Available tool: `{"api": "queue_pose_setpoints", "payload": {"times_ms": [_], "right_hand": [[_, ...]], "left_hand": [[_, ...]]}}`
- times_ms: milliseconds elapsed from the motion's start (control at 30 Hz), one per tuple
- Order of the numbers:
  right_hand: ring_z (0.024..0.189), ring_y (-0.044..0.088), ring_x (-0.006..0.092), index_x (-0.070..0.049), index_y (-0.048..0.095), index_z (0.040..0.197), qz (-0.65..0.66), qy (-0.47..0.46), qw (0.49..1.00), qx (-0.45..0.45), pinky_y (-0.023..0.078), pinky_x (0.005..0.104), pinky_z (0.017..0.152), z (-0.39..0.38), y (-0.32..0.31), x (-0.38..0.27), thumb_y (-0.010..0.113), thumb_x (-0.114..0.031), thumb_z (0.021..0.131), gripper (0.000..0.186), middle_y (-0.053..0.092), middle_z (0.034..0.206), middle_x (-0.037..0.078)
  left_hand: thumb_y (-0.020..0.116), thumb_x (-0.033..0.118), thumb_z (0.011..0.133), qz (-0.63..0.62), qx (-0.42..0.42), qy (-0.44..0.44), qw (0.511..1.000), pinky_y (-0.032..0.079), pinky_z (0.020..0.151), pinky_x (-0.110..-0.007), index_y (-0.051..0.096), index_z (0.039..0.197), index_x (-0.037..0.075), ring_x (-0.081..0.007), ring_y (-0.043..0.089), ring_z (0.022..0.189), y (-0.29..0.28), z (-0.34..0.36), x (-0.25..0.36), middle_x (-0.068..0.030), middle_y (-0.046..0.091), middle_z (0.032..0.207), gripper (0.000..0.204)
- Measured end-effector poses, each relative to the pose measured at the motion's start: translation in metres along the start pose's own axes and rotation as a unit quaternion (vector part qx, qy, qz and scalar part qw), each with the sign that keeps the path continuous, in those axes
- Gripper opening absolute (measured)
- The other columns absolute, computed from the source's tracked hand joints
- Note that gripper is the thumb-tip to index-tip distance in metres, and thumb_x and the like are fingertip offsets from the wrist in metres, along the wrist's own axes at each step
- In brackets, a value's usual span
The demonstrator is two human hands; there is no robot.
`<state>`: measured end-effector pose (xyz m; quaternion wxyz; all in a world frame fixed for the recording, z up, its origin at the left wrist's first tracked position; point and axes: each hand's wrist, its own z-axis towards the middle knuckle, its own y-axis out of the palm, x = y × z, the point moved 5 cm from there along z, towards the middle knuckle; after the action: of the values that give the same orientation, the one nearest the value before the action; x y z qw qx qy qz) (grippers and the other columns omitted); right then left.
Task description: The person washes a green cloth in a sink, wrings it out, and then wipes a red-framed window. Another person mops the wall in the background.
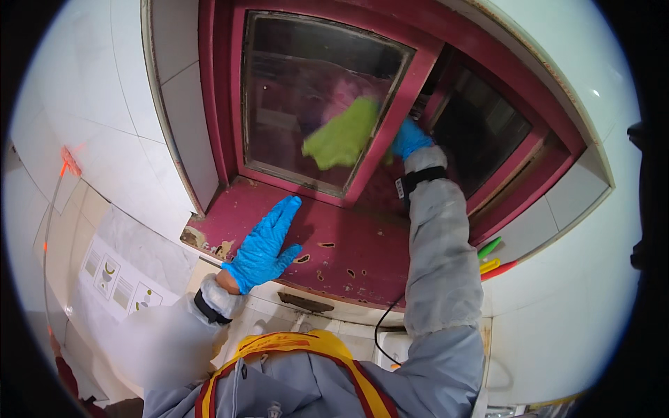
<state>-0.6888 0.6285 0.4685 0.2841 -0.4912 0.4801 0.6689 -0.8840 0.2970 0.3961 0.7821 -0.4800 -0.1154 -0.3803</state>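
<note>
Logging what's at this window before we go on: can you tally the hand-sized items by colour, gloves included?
Blue: 2, the left hand glove flat on the red sill, and the right hand glove.
Yellow-green: 1, the cleaning cloth against the window pane.
Green: 1, green handle.
Yellow: 1, yellow handle.
Red: 1, red handle.
Total: 6

Single head-worn fisheye view, looking forward and slightly down from just above the person's chest, close to a dark red window frame point(390, 90) at 12 o'clock, sill point(348, 251) at centre, white tiled wall point(90, 118) at 9 o'clock, edges bending toward the rim
</note>
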Motion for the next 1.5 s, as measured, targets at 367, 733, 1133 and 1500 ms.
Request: {"api": "queue_pose_setpoints", "payload": {"times_ms": [367,733,1133,1500], "right_hand": [[0.098,0.062,0.0157,-0.008,0.064,0.123,-0.056,-0.166,0.953,-0.246,0.051,0.0322,0.09,0.009,0.038,-0.083,0.056,-0.027,0.098,0.032,0.067,0.111,0.002],[0.107,0.06,0.0199,-0.006,0.063,0.12,-0.439,0.01,0.826,-0.353,0.048,0.0338,0.096,0.013,0.059,0.024,0.058,-0.026,0.096,0.032,0.064,0.117,0.007],[0.121,0.054,0.0189,0.001,0.051,0.136,-0.431,0.063,0.761,-0.481,0.043,0.0354,0.104,0.026,0.117,0.046,0.062,-0.023,0.096,0.048,0.058,0.133,0.008],[0.125,0.051,0.02,0.001,0.042,0.144,-0.244,-0.179,0.841,-0.448,0.042,0.0342,0.106,0.062,0.174,-0.051,0.052,-0.012,0.1,0.048,0.053,0.137,0.011]], "left_hand": [[0.067,0.011,0.089,0.076,0.096,-0.065,0.99,0.033,0.115,-0.043,0.03,0.152,0.004,-0.0386,0.039,0.138,-0.018,-0.034,-0.032,-0.0194,0.039,0.151,0.073],[0.067,0.011,0.085,0.148,0.151,-0.117,0.97,0.045,0.1,-0.047,0.052,0.137,0.006,-0.0401,0.057,0.113,-0.011,-0.034,-0.038,-0.0198,0.057,0.128,0.054],[0.07,0.01,0.081,0.178,0.204,-0.148,0.951,0.049,0.089,-0.045,0.064,0.117,0.007,-0.0367,0.061,0.097,-0.015,-0.028,-0.034,-0.0155,0.064,0.109,0.037],[0.071,0.009,0.08,0.193,0.221,-0.137,0.946,0.049,0.084,-0.043,0.068,0.106,0.008,-0.0339,0.062,0.092,-0.012,-0.028,-0.035,-0.0122,0.066,0.103,0.027]]}}
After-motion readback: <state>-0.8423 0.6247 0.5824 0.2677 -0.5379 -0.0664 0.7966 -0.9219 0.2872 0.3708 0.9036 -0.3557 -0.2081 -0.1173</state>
